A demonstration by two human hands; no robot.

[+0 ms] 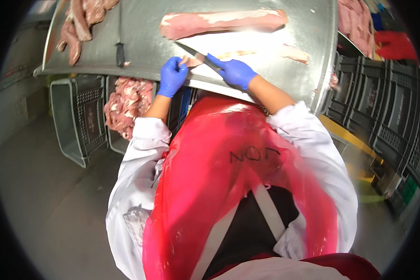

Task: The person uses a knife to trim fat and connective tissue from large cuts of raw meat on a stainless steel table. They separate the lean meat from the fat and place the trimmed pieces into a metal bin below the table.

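- Head view: the right hand (238, 73), gloved in blue, has its fingers closed round the handle of a knife (191, 50) at the near side of the white board (254, 39); the blade points leftward and away from the person.
- The left hand (173, 73), gloved alike, is bunched at the board's near left corner, thumb and fingertips pinching a small meat piece (197, 60); whether this joins the strip beyond the blade cannot be told.
- That pale meat strip (238, 54) lies across the board, its thicker end toward the board's right side.
- Along the board's far side stretches a long meat cut (224, 23), pink with whitish patches.
- Around the board spreads a steel table (147, 28); left of the board, a thin rod with a dark handle (120, 55) rests on it, and farther left lie several meat pieces (80, 21).
- Below and left of the board, a crate holds meat trimmings (128, 105).
- Well right of the board stand dark crates (382, 100).
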